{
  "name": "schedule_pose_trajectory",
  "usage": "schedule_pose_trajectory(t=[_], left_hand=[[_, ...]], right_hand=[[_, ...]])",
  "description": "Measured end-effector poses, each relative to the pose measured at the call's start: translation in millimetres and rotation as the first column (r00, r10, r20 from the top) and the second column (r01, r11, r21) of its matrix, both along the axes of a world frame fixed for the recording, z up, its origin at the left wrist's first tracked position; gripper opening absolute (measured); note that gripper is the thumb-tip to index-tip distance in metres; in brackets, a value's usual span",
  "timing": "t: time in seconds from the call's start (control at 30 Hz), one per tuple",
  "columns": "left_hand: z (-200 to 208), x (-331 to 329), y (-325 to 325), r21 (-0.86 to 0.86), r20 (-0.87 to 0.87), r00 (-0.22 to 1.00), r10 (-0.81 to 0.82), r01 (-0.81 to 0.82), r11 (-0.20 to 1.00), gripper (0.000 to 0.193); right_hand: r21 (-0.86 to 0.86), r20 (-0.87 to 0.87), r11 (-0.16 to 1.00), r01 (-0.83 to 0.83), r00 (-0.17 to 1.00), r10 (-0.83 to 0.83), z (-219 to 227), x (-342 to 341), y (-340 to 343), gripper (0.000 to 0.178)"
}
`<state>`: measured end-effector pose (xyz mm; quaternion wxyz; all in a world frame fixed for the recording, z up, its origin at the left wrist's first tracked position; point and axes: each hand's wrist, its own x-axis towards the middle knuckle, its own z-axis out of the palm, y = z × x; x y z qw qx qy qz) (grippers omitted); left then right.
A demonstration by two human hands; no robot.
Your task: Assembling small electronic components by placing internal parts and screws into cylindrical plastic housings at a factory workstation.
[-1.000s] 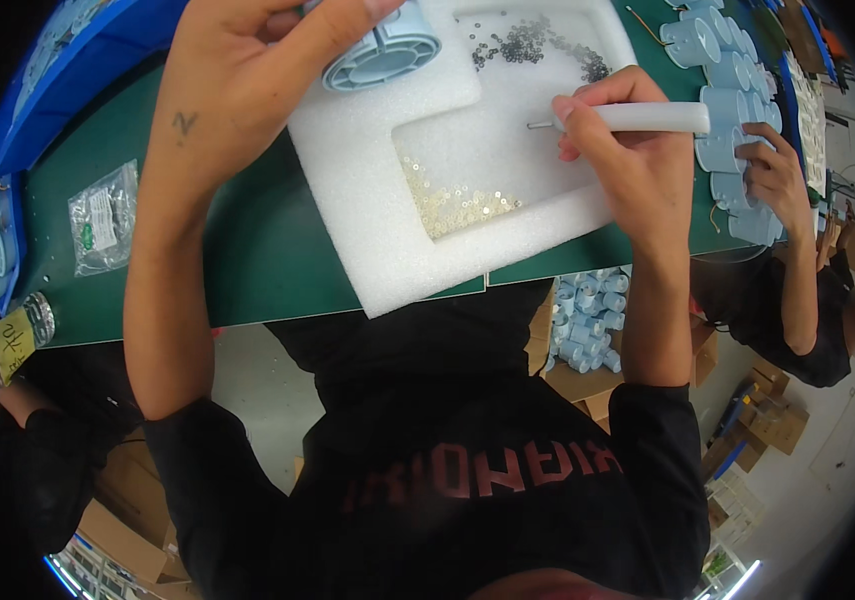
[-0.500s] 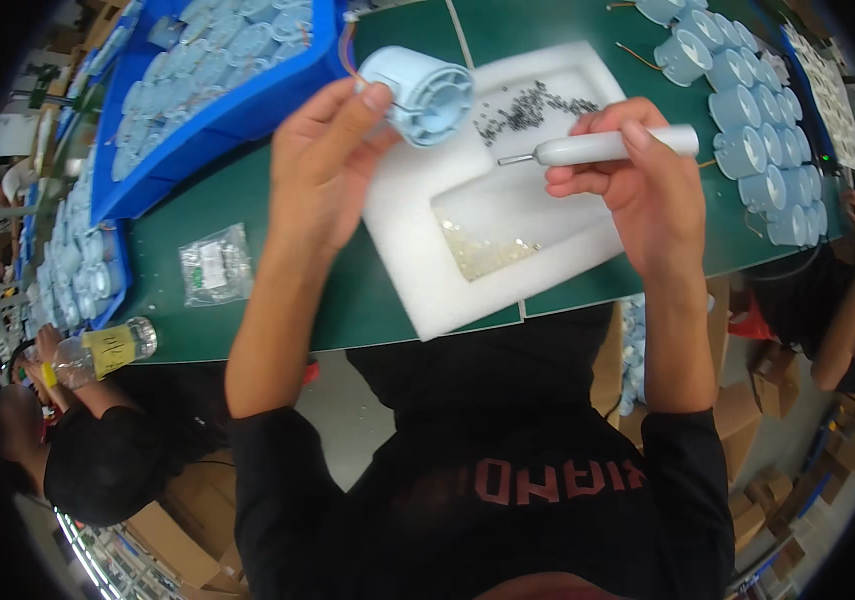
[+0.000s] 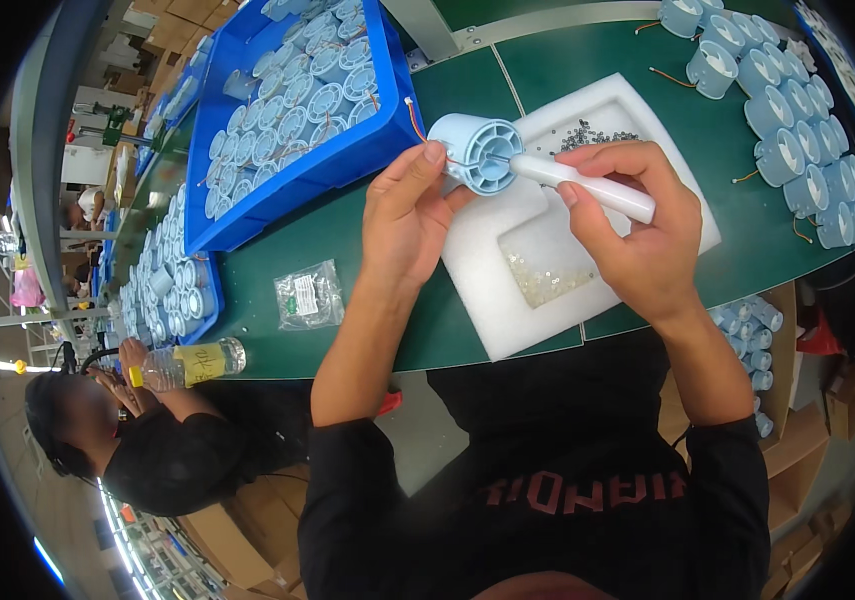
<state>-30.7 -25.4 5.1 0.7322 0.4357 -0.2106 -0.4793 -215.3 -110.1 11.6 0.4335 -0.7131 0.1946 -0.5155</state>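
Left fingers [image 3: 417, 178] are pinching a blue housing [image 3: 467, 145] while right fingers [image 3: 637, 160] are gripping a white tool [image 3: 592, 189] at its ribbed end [image 3: 490, 177], apparently needing steady aim next

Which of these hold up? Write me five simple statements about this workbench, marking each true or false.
1. The left hand holds a blue part. True.
2. The right hand holds a white tool. True.
3. The tool's tip points away from the part. False: it points at the part's ribbed end.
4. The foam tray holds small loose pieces. True.
5. The bag lies in the tray. False: the bag lies on the table.
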Motion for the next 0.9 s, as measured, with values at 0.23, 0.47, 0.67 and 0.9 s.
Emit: schedule_pose_trajectory(t=[0.23,0.47,0.67,0.9], left_hand=[[7,13,4,-0.078,0.102,0.993,0.06,-0.052,0.996,0.019],[8,6,4,-0.135,0.378,0.913,0.156,-0.113,0.984,0.018],[16,13,9,-0.324,0.608,0.715,0.345,-0.173,0.93,0.035],[38,5,19,-0.415,0.909,0.057,0.413,0.011,0.91,0.084]], right_hand=[[-0.376,-0.44,0.926,-0.025,0.885,-0.155,5,13,6,0.021],[0.526,-0.208,0.843,-0.116,0.943,0.259,12,24,7,0.022],[0.031,-0.285,0.987,-0.161,0.945,0.163,12,27,2,0.017],[-0.394,-0.361,0.885,-0.25,0.927,0.101,42,16,1,0.062]])
